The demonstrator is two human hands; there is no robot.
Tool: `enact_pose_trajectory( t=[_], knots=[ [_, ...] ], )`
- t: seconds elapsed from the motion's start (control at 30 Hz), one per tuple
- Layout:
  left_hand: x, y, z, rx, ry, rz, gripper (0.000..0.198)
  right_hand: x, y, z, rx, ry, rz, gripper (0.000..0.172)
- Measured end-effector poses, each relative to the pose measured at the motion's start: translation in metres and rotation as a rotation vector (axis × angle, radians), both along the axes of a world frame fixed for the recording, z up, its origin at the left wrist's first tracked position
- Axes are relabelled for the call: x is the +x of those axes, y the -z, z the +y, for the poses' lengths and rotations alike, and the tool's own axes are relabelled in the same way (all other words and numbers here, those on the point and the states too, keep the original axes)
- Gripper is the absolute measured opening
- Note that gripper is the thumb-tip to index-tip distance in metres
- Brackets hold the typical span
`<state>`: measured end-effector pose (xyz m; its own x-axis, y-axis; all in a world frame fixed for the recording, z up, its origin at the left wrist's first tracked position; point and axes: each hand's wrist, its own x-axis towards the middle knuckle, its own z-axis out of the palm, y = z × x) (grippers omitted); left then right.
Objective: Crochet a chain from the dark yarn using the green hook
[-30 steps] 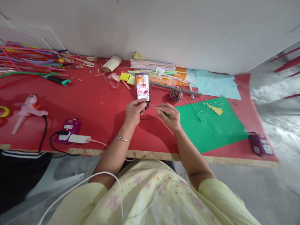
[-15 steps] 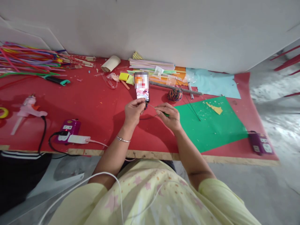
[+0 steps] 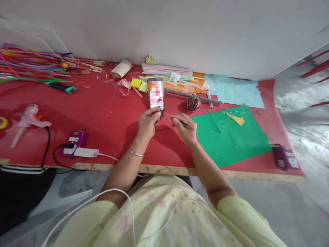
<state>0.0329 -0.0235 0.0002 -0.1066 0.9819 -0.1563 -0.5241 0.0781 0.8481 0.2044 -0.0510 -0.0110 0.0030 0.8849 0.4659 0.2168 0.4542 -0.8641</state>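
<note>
Left fingertips (image 3: 157,115): pinched narrow on one end of a thin green wire (image 3: 167,115). A small dark bit sits at the pinch; I cannot tell what it is. Right fingertips (image 3: 175,119): closed on the other end of the wire, where a thicker bright green wrap (image 3: 182,123) shows. The wire runs short and taut between the two pinches, held just above the red tabletop (image 3: 102,109).

Change against half a second ago: slight. The right hand (image 3: 185,127) has edged towards the left hand (image 3: 148,121), and the stretch of wire between them is shorter. Both grips are unchanged. I read it as fine finger work going on at the same spot on the wire, with nothing let go.

Outward: a silver bangle (image 3: 135,153) is on the left wrist. An upright phone with a lit screen (image 3: 156,94) stands just beyond the left hand. A multicoloured ball of cord (image 3: 192,103) lies near the right hand, and a green paper sheet (image 3: 231,137) lies beside it. Far left are a pink glue gun (image 3: 29,116), a purple power strip (image 3: 77,138) and a heap of coloured pipe cleaners (image 3: 31,65).
</note>
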Motion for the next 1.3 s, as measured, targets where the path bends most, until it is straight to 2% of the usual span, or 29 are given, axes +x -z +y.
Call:
enact_pose_trajectory(
  t=[0.27,0.4,0.5,0.63,0.73,1.3],
  knots=[
    [0.002,-0.003,-0.001,0.021,-0.015,-0.009,0.031,-0.008,0.016,0.007,-0.39,-0.041,0.47,0.037],
    [0.003,-0.001,-0.001,0.042,-0.041,0.042,0.028,-0.007,0.015,0.009,-0.457,-0.058,0.543,0.038],
    [0.002,0.0,-0.001,0.05,-0.047,0.065,0.029,-0.006,0.011,0.006,-0.398,-0.042,0.469,0.034],
    [0.0,-0.002,-0.001,0.062,-0.04,0.061,0.027,-0.006,0.003,0.0,-0.153,-0.012,0.231,0.021],
    [0.0,-0.003,-0.001,0.067,-0.038,0.043,0.025,-0.006,0.0,-0.002,-0.066,-0.007,0.128,0.018],
    [-0.002,-0.002,0.001,0.058,0.096,-0.059,0.029,-0.004,0.006,0.003,-0.114,-0.053,0.274,0.014]
  ],
)
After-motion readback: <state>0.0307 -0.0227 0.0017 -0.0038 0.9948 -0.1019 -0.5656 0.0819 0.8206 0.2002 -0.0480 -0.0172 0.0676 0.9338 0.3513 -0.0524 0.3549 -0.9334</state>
